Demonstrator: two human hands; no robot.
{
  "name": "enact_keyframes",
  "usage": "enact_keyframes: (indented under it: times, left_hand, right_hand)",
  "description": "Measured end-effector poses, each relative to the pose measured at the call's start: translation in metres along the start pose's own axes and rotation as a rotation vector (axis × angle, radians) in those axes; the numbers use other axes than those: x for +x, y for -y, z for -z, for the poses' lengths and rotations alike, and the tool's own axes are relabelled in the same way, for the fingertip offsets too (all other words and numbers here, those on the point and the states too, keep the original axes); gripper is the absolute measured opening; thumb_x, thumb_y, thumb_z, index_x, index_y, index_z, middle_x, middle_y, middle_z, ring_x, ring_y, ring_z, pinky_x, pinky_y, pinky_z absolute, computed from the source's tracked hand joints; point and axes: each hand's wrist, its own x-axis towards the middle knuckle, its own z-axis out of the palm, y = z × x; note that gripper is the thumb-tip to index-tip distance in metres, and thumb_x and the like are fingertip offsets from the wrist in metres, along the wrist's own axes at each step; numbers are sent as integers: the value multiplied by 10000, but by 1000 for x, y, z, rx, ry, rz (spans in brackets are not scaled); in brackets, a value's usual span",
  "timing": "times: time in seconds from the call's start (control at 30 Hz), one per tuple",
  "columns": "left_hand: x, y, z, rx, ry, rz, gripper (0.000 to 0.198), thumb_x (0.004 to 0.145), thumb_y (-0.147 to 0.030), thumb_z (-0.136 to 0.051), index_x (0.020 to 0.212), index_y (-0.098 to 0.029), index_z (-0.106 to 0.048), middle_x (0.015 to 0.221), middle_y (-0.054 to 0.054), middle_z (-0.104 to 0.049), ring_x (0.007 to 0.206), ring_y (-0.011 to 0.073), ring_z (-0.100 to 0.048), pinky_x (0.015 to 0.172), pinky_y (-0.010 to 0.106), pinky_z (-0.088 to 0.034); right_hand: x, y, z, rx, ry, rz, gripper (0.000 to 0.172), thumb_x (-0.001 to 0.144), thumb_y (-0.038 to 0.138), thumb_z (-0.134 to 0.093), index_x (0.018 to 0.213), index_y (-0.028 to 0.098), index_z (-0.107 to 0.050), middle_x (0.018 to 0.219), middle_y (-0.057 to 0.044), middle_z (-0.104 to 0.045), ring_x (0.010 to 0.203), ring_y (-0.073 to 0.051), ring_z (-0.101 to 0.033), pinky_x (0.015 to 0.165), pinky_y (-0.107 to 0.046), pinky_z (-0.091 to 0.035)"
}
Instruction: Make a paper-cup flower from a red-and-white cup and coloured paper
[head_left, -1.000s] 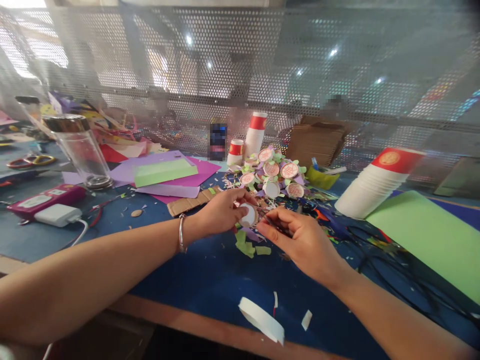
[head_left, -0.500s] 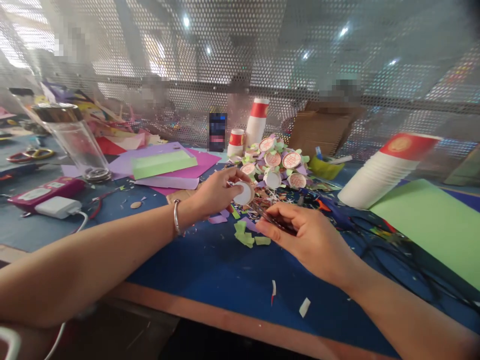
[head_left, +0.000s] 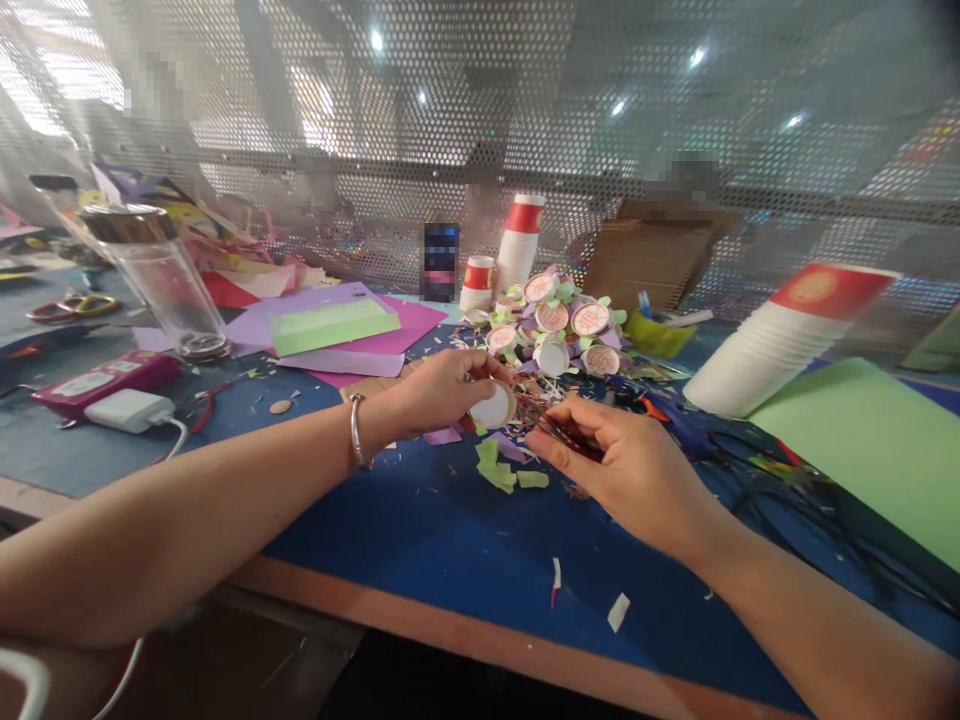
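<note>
My left hand (head_left: pixel 450 388), a silver bangle at its wrist, pinches a round white paper-cup base (head_left: pixel 493 406) between thumb and fingers. In my right hand (head_left: pixel 611 450) is a pair of dark scissors (head_left: pixel 559 428); the blades point left at the edge of the cup base. Whether the blades touch it I cannot tell. Just behind the hands lies a heap of cut cup bases with green and purple paper tabs (head_left: pixel 553 317). Paper scraps litter the blue tabletop, with several green slips (head_left: pixel 495 468) right below the cup base.
A tall stack of paper cups (head_left: pixel 780 345) leans at the right beside green paper (head_left: pixel 862 440) and black cables. Shorter cup stacks (head_left: pixel 519 240) and a phone (head_left: pixel 441 262) stand behind. To the left are coloured sheets (head_left: pixel 337 325), a glass bottle (head_left: pixel 169 290) and a pink power strip (head_left: pixel 105 385).
The cup base has dropped slightly and its face is turned a little differently in my left hand. The scissors remain beside it. The whole view has shifted a little.
</note>
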Motion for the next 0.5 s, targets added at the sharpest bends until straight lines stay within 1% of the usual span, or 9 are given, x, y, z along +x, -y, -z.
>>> enact_keyframes:
  times: [0.17, 0.27, 0.4, 0.5]
  left_hand:
    - [0, -1, 3, -19, -21, -23, 200, 870, -205, -555, 1038, -156, -652, 948, 64, -663, 707, 120, -638, 499, 168, -511]
    - [0, -1, 3, -6, -39, -38, 196, 875, -191, -555, 1041, -155, -654, 947, 66, -660, 687, 114, -628, 487, 171, -505]
    - [1, 0, 4, 9, -67, -37, 199, 883, -184, -553, 1051, -162, -658, 949, 67, -667, 665, 108, -631, 477, 174, -500]
    - [2, 1, 5, 11, -73, -31, 204, 893, -177, -545, 1063, -160, -656, 912, 62, -667, 622, 99, -614, 468, 182, -500]
  right_hand:
    - [-1, 0, 2, -25, -18, -5, 319, 934, 534, -576, 896, 223, -634, 722, -3, -643, 647, -165, -622, 547, -265, -462]
    - [-1, 3, 3, -35, -22, 6, 303, 932, 514, -587, 884, 219, -635, 735, -4, -645, 647, -159, -613, 557, -263, -469]
    - [-2, 8, 6, -41, -32, 20, 303, 926, 511, -593, 861, 219, -638, 658, 12, -593, 595, -150, -577, 534, -262, -451]
    - [-5, 15, 11, -33, -18, 18, 301, 923, 504, -599, 847, 215, -639, 685, 0, -616, 601, -151, -578, 531, -261, -456]
